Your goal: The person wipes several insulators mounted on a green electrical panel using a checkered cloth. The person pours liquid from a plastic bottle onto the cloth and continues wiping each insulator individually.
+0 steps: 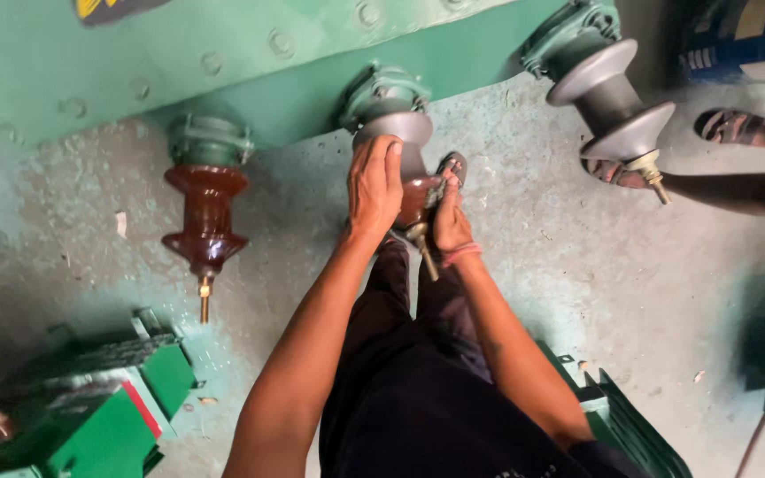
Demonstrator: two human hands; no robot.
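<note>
Here we were bent over the green transformer tank point(179, 62), working on the middle bushing point(397, 133) of the three that stood out from its side. Our left hand point(374, 188) was closed over the bushing's body, fingers wrapped across the grey upper skirt and down onto the brown part below it. Our right hand point(450, 221), a pink band at its wrist, was closed at the lower end of the same bushing, just beside the brass stud point(424, 252) that pointed down between our arms; whether it pinched a nut, a rag or only the porcelain, we could not tell, since the fingers hid it.

As to how far things stood, we judged by colour. The right bushing point(611, 97) was grey over its whole length, down to its own brass tip. The left bushing point(207, 212) was dark brown and glossy all over, with its brass stud point(204, 296) bare beneath. The one in our hands was grey above and brown below. So it looked as if one bushing was done, one was half done, and one was untouched, though which colour was the finished state the view did not settle.

Around us lay the paint-flecked concrete floor point(577, 265), green metal parts point(108, 398) at lower left, and another green piece point(622, 416) at lower right. Another person's sandalled feet point(728, 127) stood near the right bushing.
</note>
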